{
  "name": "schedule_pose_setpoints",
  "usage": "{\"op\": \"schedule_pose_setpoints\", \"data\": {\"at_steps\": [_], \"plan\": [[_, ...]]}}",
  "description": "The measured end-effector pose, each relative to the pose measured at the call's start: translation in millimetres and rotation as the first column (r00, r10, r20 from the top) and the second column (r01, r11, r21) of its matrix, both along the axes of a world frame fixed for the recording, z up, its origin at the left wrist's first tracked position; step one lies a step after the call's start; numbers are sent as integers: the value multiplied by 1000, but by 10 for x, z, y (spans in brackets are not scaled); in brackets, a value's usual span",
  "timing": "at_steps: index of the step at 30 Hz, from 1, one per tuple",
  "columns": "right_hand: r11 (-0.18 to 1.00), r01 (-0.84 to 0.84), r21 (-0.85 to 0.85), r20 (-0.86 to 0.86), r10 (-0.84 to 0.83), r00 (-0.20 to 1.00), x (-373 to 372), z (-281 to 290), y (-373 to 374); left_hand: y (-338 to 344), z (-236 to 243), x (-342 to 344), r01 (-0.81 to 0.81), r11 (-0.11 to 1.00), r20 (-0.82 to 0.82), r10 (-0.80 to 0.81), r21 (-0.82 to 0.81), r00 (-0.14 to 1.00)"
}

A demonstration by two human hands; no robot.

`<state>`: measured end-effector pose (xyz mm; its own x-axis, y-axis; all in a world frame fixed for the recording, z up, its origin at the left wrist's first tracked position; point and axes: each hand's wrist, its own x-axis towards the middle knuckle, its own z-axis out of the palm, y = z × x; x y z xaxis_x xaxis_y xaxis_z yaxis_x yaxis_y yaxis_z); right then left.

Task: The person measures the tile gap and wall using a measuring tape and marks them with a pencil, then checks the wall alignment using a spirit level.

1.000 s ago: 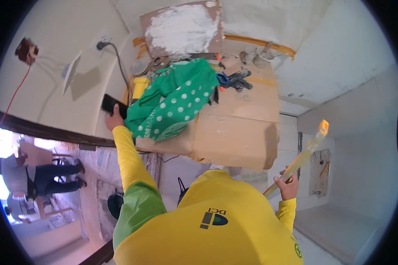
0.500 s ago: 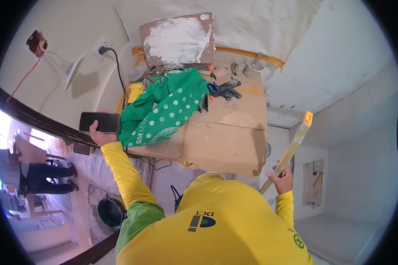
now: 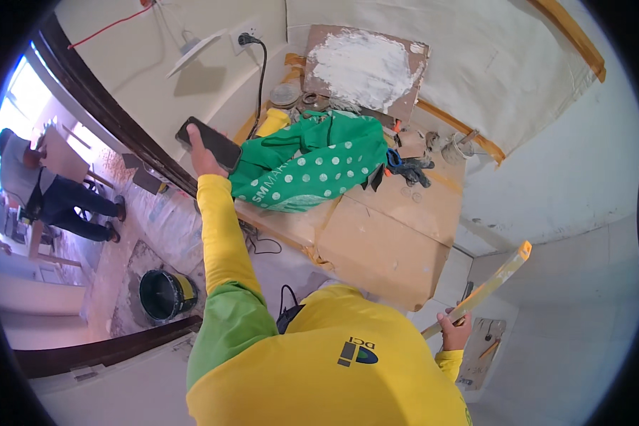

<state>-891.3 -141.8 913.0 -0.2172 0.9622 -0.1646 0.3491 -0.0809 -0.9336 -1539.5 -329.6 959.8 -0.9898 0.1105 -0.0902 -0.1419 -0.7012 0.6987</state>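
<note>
My left hand (image 3: 204,157) is wrapped round a dark smartphone (image 3: 222,149), its black screen facing up, beside a green polka-dot bag (image 3: 319,167). The bag lies across a cardboard-covered surface (image 3: 390,234). Off to the right, my right hand (image 3: 453,331) grips a long yellow bar (image 3: 495,279) that looks like a spirit level. Its far end points up and to the right, away from the surface. Dark work gloves (image 3: 409,170) with a blue cuff rest by the bag's right end.
A brown board (image 3: 318,44) smeared with white paste leans at the back, near a stained tub (image 3: 456,150). A black cord runs from a wall plug (image 3: 247,39). On the floor at left stands a dark bucket (image 3: 165,295). Another person (image 3: 60,181) stands beyond the doorway.
My view has turned, so the scene is tilted and shifted rightward. The phone has swung from level to slanted, with my left arm reaching farther forward. Both hands keep their hold.
</note>
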Motion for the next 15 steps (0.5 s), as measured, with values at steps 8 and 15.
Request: {"op": "schedule_pose_setpoints", "data": {"at_steps": [8, 15], "plan": [[1000, 3, -26, 15, -2, 1000, -89, 18, 14, 146, -88, -652, -368, 849, -461, 172, -379, 870], [1000, -16, 17, 5, 16, 1000, -143, -104, 45, 177, -388, -635, -388, 599, -472, 19, -700, 881]]}}
